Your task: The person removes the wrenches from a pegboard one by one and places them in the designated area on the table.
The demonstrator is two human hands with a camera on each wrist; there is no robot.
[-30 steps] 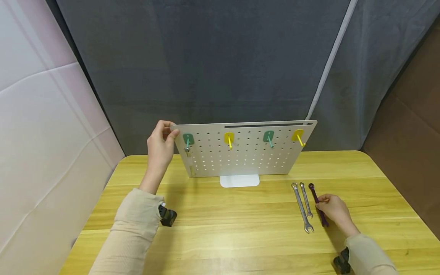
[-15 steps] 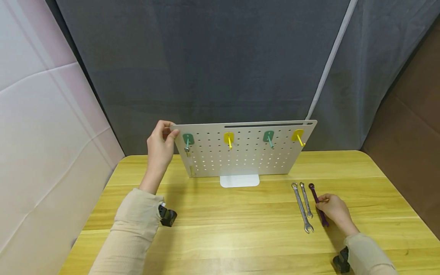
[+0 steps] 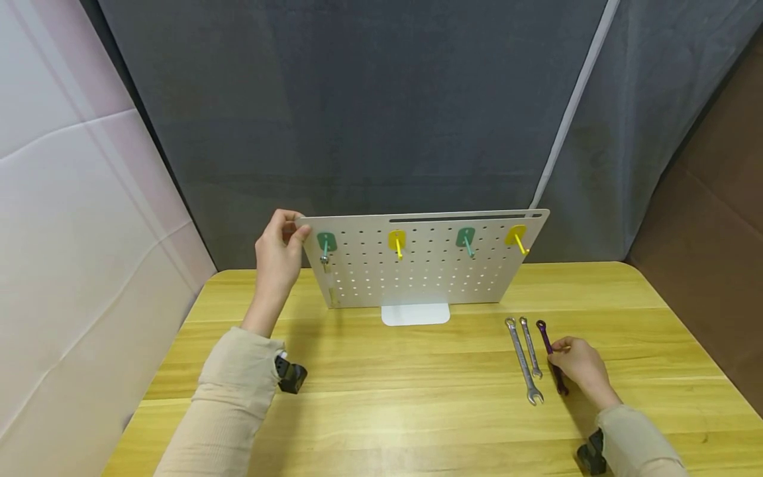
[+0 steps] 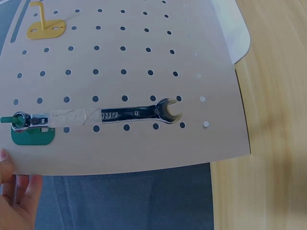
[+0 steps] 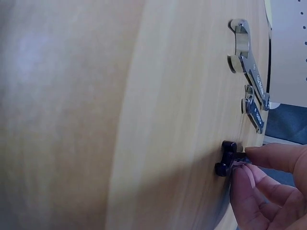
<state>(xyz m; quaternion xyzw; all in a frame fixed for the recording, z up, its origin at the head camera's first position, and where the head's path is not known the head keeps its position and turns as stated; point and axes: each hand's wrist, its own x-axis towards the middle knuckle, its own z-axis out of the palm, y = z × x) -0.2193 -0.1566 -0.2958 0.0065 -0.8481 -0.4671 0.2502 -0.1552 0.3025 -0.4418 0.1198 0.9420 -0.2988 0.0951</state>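
Observation:
My left hand (image 3: 280,248) grips the upper left corner of a white pegboard (image 3: 417,278), thumb in front. Just beside it, a silver combination wrench (image 4: 129,114) with a taped handle hangs by its ring end on a green hook (image 4: 33,136). On the right, my right hand (image 3: 579,366) pinches a dark purple combination wrench (image 3: 548,343) at mid-handle between thumb and fingers. Its open end (image 5: 226,158) shows close over the tabletop in the right wrist view. Two silver wrenches, a longer one (image 3: 521,358) and a shorter one (image 3: 530,346), lie to its left.
Three more hooks line the board's top: yellow (image 3: 397,240), green (image 3: 466,237) and yellow (image 3: 516,234). The board stands on a white foot (image 3: 415,314) on the wooden table (image 3: 381,397). A dark curtain (image 3: 357,119) hangs behind it.
The purple wrench has shifted and turned very slightly in my right hand's pinch. My left hand stays at the board's corner, and the silver wrenches lie where they were.

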